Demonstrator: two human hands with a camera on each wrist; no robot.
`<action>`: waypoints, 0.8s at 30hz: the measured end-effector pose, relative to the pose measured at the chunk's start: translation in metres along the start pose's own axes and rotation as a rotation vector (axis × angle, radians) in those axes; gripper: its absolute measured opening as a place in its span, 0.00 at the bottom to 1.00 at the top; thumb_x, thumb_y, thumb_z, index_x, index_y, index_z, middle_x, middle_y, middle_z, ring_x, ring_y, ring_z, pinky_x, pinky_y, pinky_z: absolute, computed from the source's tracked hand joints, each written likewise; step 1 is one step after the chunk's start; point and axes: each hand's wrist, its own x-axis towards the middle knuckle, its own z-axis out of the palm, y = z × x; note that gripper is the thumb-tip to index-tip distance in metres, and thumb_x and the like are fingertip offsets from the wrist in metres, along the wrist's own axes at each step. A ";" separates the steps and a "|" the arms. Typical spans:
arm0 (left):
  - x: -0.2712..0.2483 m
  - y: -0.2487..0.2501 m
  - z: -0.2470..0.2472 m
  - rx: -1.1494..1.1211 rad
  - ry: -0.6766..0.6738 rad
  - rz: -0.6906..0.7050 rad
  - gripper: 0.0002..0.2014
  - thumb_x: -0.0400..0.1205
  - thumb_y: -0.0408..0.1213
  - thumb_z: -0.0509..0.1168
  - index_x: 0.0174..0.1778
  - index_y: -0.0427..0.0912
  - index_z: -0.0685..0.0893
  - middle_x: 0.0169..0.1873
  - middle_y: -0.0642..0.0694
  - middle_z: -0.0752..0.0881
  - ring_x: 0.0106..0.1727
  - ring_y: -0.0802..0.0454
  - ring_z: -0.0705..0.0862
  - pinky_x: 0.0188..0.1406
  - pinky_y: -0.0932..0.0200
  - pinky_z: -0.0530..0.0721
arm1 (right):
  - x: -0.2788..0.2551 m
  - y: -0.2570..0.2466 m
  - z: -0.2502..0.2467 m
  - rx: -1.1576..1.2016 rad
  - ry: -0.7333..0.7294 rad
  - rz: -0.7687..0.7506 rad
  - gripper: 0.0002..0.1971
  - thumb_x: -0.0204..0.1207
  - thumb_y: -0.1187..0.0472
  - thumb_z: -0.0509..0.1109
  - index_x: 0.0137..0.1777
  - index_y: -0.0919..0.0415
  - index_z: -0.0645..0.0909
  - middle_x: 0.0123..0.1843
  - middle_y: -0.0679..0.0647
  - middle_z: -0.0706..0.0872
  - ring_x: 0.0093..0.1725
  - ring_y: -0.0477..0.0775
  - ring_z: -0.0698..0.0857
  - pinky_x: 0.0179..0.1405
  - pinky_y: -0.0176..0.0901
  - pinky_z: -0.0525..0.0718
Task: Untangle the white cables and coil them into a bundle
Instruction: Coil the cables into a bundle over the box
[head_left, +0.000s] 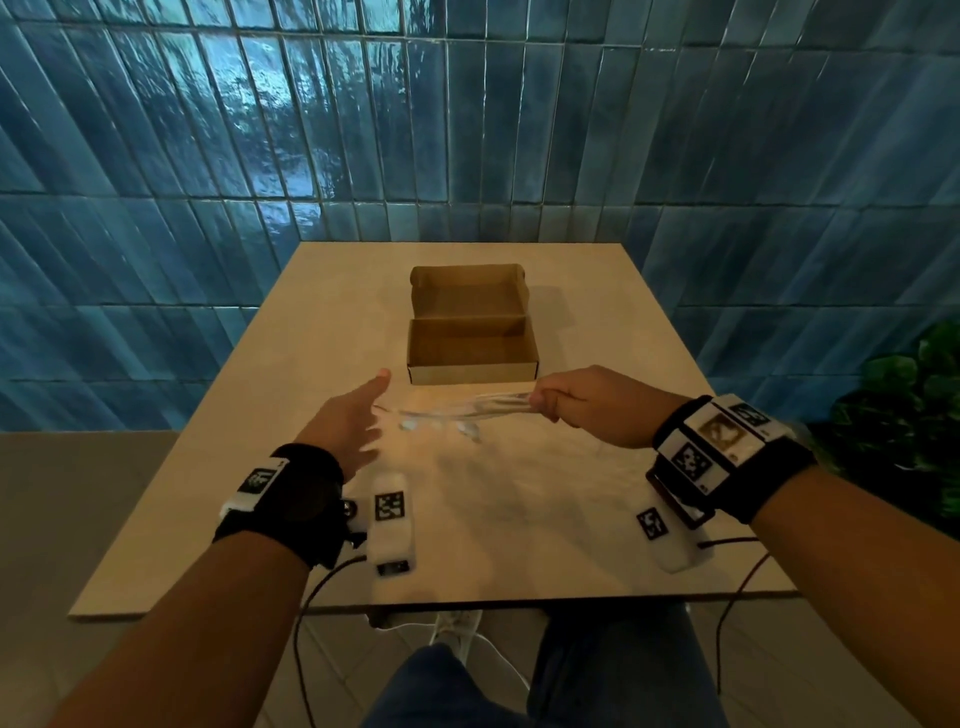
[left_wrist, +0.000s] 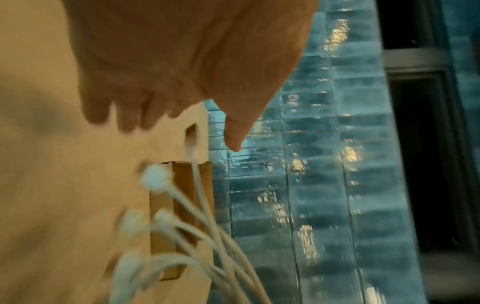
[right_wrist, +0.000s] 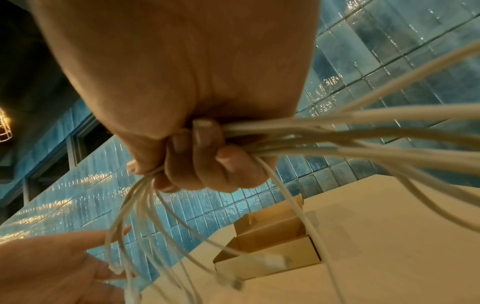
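My right hand (head_left: 566, 402) grips a bunch of white cables (head_left: 467, 410) above the table, fingers (right_wrist: 205, 156) curled round the strands (right_wrist: 337, 139). The cables stretch leftward as blurred lines, and their plug ends (left_wrist: 155, 181) dangle loose near my left hand. That left hand (head_left: 358, 415) is held out flat with straight fingers (left_wrist: 233, 131) and thumb raised, just left of the cable ends. It holds nothing; whether it touches the strands I cannot tell. In the right wrist view, several strands (right_wrist: 145, 222) hang down toward the left palm (right_wrist: 52, 267).
An open brown cardboard box (head_left: 471, 358) with nothing visible inside sits on the beige table (head_left: 519, 519) just beyond the hands. Blue tiled wall behind. A green plant (head_left: 904, 410) stands off the table's right side. Dark wires hang from both wrist devices at the near edge.
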 end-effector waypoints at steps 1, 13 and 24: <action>-0.007 0.001 0.004 0.109 0.033 0.094 0.45 0.76 0.62 0.69 0.84 0.45 0.60 0.79 0.42 0.68 0.76 0.44 0.71 0.72 0.44 0.69 | 0.002 -0.001 -0.001 -0.017 -0.018 0.002 0.17 0.86 0.51 0.53 0.43 0.59 0.78 0.32 0.47 0.74 0.32 0.43 0.71 0.34 0.34 0.68; -0.027 -0.004 0.069 0.743 -0.353 0.558 0.17 0.86 0.52 0.59 0.35 0.54 0.88 0.37 0.57 0.89 0.45 0.50 0.86 0.68 0.36 0.75 | -0.002 -0.014 -0.017 0.232 0.011 0.036 0.19 0.85 0.49 0.56 0.37 0.58 0.77 0.29 0.51 0.73 0.25 0.44 0.68 0.27 0.34 0.69; -0.036 -0.007 0.063 0.258 -0.367 0.407 0.18 0.87 0.43 0.59 0.32 0.39 0.77 0.19 0.49 0.76 0.24 0.51 0.81 0.48 0.45 0.87 | 0.002 -0.011 -0.023 0.730 0.246 0.055 0.20 0.85 0.49 0.55 0.37 0.61 0.75 0.20 0.44 0.68 0.21 0.44 0.63 0.22 0.37 0.63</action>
